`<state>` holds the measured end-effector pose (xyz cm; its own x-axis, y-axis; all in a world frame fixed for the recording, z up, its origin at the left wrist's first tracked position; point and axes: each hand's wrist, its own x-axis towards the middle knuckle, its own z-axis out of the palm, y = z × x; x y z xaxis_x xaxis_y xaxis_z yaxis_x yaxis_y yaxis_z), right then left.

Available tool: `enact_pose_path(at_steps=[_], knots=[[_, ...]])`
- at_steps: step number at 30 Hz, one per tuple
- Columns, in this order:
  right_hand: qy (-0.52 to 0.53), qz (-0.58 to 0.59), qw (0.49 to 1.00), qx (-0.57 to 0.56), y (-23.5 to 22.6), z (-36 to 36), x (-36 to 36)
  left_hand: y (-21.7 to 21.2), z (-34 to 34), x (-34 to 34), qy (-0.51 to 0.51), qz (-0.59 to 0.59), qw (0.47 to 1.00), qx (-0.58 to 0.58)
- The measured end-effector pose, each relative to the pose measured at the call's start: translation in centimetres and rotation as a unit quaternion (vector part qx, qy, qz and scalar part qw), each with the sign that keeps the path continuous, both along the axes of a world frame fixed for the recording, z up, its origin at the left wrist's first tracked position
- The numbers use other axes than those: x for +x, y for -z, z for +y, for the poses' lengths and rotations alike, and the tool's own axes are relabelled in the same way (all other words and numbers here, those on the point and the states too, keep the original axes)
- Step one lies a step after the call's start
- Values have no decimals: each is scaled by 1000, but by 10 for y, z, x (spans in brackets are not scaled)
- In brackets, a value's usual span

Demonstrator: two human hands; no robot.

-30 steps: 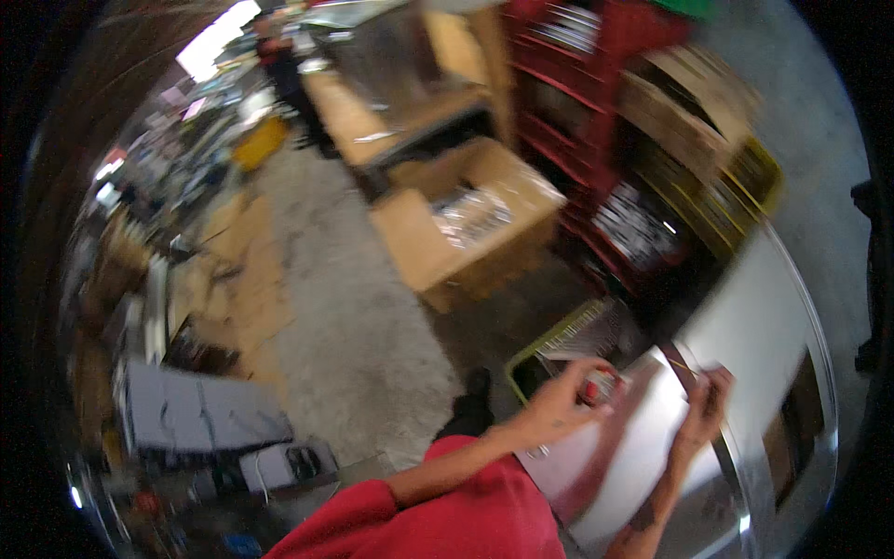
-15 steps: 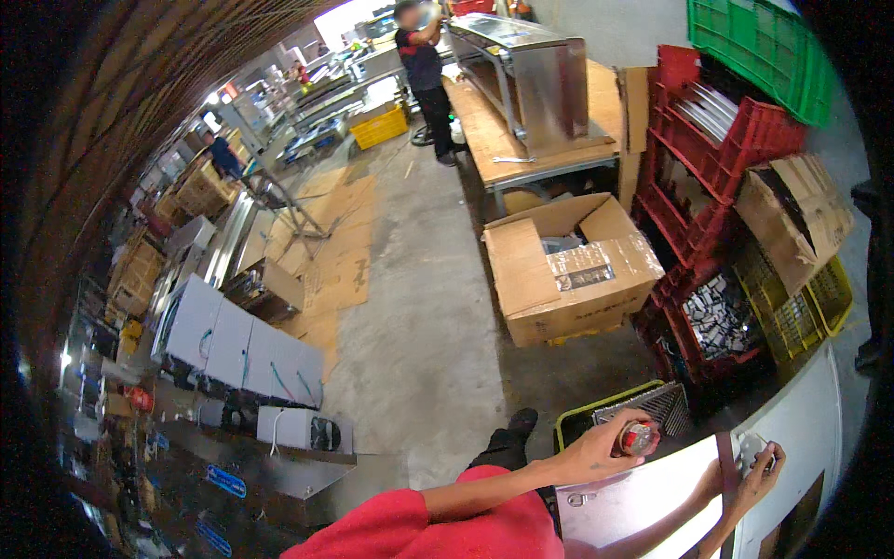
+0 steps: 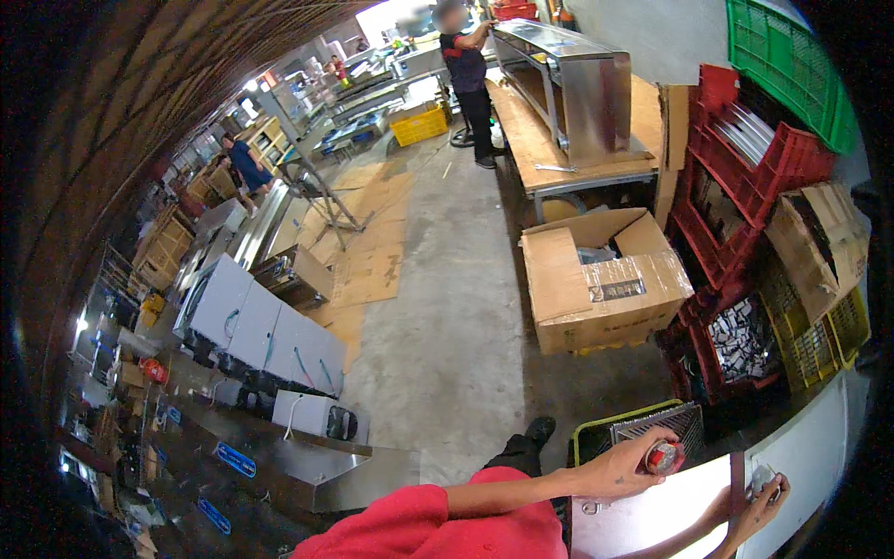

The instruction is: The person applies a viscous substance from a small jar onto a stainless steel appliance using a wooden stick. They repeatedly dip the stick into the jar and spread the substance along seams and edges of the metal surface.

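My left hand (image 3: 622, 468) reaches out over a shiny metal sheet (image 3: 643, 522). Its fingers are wrapped round a small container (image 3: 662, 456) with a clear or silvery round end and some red on it, perhaps a bottle. Farther right, my right hand (image 3: 766, 508) is closed on a whitish crumpled piece (image 3: 761, 479), maybe a rag, low over the pale panel (image 3: 808, 456). A dark brown strip (image 3: 737, 480) runs between the shiny sheet and that panel. The underside of both holds is hidden.
A yellow-rimmed crate (image 3: 582, 433) with a ribbed metal panel (image 3: 652, 427) stands just beyond my left hand. Past it sit a cardboard box (image 3: 568, 321) and red crates (image 3: 712, 247) of metal parts. Another person (image 3: 466, 70) stands at a wooden workbench (image 3: 549, 177).
The whole view has swung, so the surroundings sit farther right and lower. Both hands keep their holds, with little movement over the metal sheet and panel.
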<state>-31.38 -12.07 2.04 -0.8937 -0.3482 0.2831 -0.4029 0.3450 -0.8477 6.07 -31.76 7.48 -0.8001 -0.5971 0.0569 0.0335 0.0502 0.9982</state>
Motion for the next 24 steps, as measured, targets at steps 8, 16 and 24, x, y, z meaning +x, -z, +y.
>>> enact_pose_path(at_steps=[8, 16, 24], knots=[[-36, -1, 999, -12, 10, 22, -14, 1, 7, 18, -32, -2, 999, -38], [-51, 35, 997, -37, 19, -3, 1, 3, 7, 11, -20, -53, 998, 6], [-46, 0, 998, -43, -25, -22, 31, 14, 40, -10, -26, -25, 994, 99]])
